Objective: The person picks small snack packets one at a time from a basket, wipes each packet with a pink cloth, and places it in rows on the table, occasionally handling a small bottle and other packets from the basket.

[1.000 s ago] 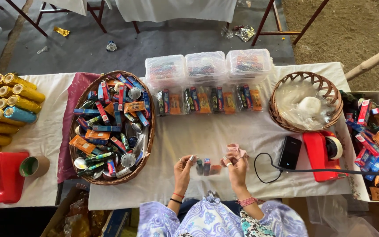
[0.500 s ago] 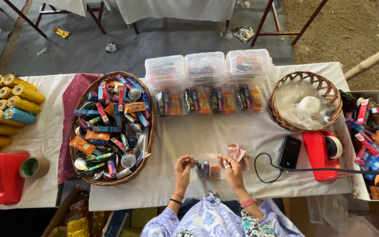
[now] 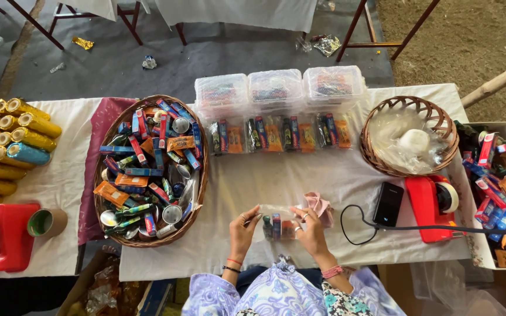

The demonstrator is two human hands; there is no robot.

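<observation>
Between both hands' closed fingers (image 3: 252, 217), clear plastic pouch (image 3: 277, 212), seemingly over small coloured tubes (image 3: 276, 227).

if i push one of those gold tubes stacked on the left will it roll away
Probably, yes: the gold tubes are round and lie on their sides on a flat white tablecloth. Stacked together near the table's left edge, nudging one may shift its neighbours too.

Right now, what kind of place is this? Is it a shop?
Probably an outdoor packing stall, not a shop: cloth-covered table on bare ground, a big oval wicker basket heaped with small toiletries, three clear plastic lidded boxes, and two red tape dispensers.
</observation>
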